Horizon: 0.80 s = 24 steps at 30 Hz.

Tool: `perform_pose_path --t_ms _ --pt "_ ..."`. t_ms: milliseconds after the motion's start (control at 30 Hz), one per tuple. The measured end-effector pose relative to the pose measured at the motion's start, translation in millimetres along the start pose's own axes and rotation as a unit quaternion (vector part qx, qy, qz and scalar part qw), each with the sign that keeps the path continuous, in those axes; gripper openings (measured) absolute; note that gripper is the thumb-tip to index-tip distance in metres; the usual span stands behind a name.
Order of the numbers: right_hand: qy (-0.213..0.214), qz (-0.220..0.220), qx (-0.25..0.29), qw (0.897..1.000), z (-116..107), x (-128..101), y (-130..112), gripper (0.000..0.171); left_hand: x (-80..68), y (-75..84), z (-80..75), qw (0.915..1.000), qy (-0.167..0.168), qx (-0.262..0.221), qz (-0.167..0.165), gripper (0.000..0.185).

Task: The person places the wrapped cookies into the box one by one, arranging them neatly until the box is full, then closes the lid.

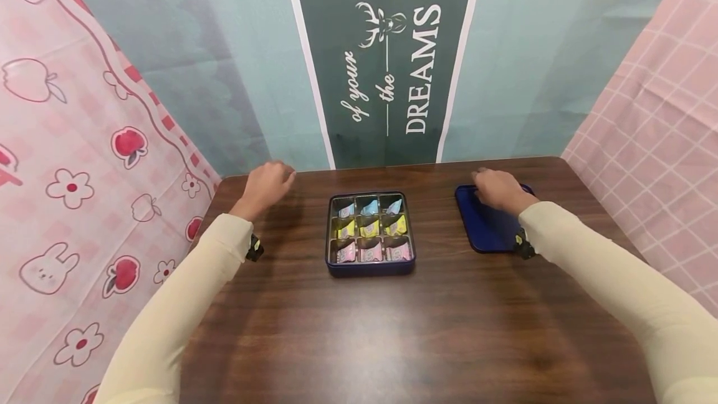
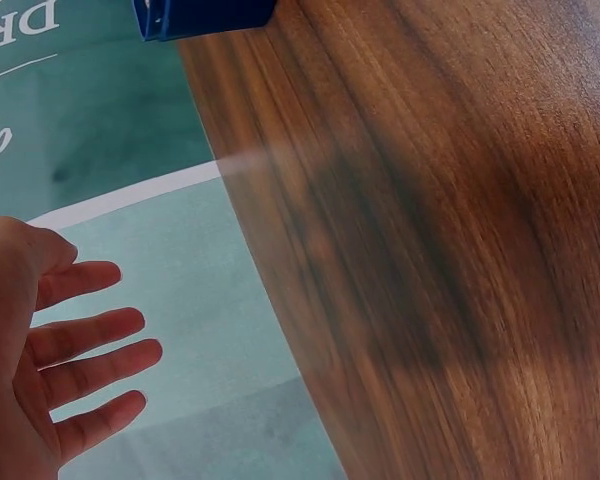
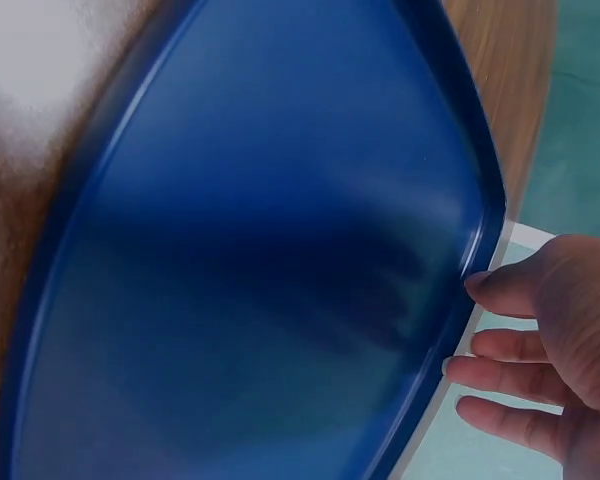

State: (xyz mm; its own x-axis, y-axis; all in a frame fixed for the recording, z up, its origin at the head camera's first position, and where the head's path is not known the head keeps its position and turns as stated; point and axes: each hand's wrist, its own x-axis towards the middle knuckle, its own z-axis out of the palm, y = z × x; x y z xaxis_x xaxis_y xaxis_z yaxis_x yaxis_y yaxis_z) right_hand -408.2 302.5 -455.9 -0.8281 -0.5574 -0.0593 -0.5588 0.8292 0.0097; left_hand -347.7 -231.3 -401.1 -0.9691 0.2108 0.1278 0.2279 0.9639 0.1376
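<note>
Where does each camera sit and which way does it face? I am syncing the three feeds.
Head: looks forward and down at the table, box, lid; both sleeves, left hand and right hand show.
Left wrist: faces past the open left hand toward the table edge.
Right wrist: faces the lid; right fingers at its rim.
Shared: head and right wrist both show the lid.

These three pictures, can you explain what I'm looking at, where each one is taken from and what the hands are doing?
No machine here: a person in cream sleeves works at a wooden table. The wide picture comes from a camera on their head; the other two from cameras on each wrist. In the middle sits an open tin with nine compartments of wrapped sweets. The left hand hovers open and holds nothing. The right hand is at the far edge of the blue lid, fingers against its rim.
</note>
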Motion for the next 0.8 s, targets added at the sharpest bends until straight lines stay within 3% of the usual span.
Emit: perform_pose_path --t_ms 133,333,800 --pt "-0.005 0.008 -0.009 1.0 3 2 3 0.037 1.1 -1.7 4.7 1.0 -0.001 0.001 0.004 0.033" --pt "-0.009 0.004 -0.003 1.0 6 4 5 0.011 1.7 -2.1 10.5 0.9999 -0.005 -0.006 0.012 0.033" --pt "0.017 -0.01 -0.013 1.0 15 11 3 0.019 2.5 -2.0 25.9 0.9997 -0.022 -0.014 0.005 0.035"
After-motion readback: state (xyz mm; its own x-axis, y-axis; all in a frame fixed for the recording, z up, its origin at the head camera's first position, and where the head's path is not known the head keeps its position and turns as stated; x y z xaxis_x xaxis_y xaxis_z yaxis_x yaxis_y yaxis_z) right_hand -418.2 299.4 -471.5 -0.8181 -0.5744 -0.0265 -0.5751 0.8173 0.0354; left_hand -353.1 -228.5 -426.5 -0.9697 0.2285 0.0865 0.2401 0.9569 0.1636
